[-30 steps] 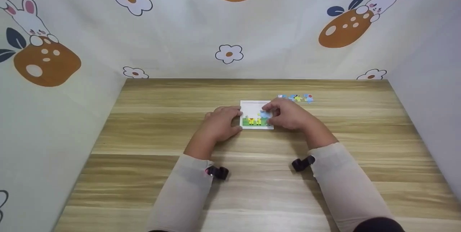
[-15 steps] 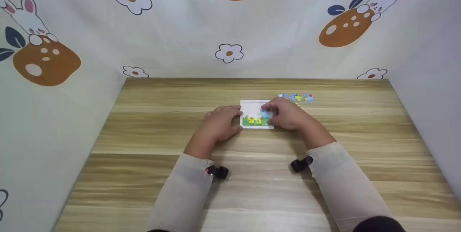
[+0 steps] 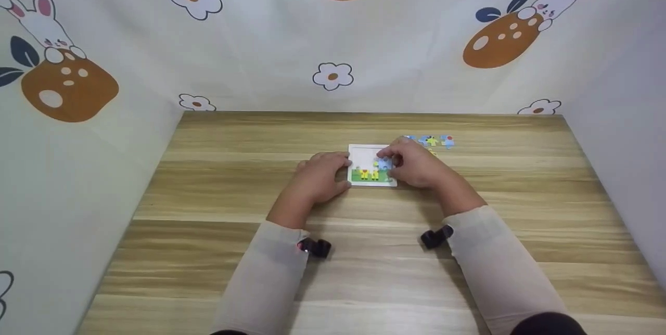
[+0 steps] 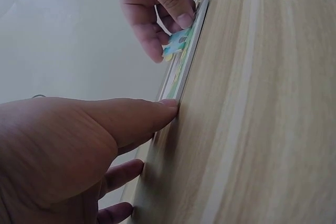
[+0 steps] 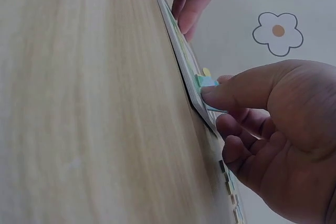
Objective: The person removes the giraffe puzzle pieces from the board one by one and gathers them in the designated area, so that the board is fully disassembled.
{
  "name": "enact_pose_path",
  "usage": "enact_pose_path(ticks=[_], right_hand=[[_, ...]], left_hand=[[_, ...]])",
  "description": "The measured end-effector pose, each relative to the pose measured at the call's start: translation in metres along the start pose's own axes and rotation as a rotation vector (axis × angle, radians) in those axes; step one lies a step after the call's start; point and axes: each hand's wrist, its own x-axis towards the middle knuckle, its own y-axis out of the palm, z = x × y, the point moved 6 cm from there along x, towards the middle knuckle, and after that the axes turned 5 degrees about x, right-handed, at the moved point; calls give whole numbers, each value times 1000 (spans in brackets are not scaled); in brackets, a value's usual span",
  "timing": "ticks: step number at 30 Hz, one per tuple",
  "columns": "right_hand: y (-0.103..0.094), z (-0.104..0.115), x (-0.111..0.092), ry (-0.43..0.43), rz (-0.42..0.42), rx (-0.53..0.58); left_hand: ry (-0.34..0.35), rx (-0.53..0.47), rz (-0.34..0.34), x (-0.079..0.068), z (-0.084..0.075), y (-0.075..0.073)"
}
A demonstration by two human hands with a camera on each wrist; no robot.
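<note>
A white-rimmed jigsaw tray [image 3: 372, 184] lies on the table, with green and yellow pieces along its near side. The left hand [image 3: 322, 177] rests at the tray's left edge; its straight thumb touches the near corner and other fingertips sit along that side. Over the tray's right part, the right hand [image 3: 415, 163] pinches a light-blue jigsaw piece [image 4: 177, 41] between thumb and fingers. That piece is tilted and stands partly above the tray in the left wrist view. In the right wrist view, the thumb covers much of the piece [image 5: 206, 81].
Several loose jigsaw pieces [image 3: 431, 140] lie behind the right hand, partly hidden by it. The wood-grain table [image 3: 364, 272] ends at a patterned cloth wall [image 3: 260, 54], with side walls left and right. Each wrist carries a small black camera [image 3: 436, 237].
The blue piece in the right hand has tilted slightly, and its outline shows more plainly over the tray. The left hand stays at the tray's edge.
</note>
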Motion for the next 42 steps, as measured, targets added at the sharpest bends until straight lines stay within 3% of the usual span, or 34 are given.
enact_pose_path(ticks=[8, 19, 24, 33, 42], right_hand=[[-6, 0, 0, -69, -72, 14], [-27, -13, -4, 6, -117, 176], [-51, -32, -14, 85, -156, 267], [-85, -65, -36, 167, -198, 210], [-106, -106, -52, 237, -234, 212]], left_hand=[[-4, 2, 2, 0, 0, 0], [-8, 4, 1, 1, 0, -1], [-11, 9, 3, 1, 1, 1], [-13, -1, 1, 0, 0, 1], [-5, 10, -2, -2, 1, 1]])
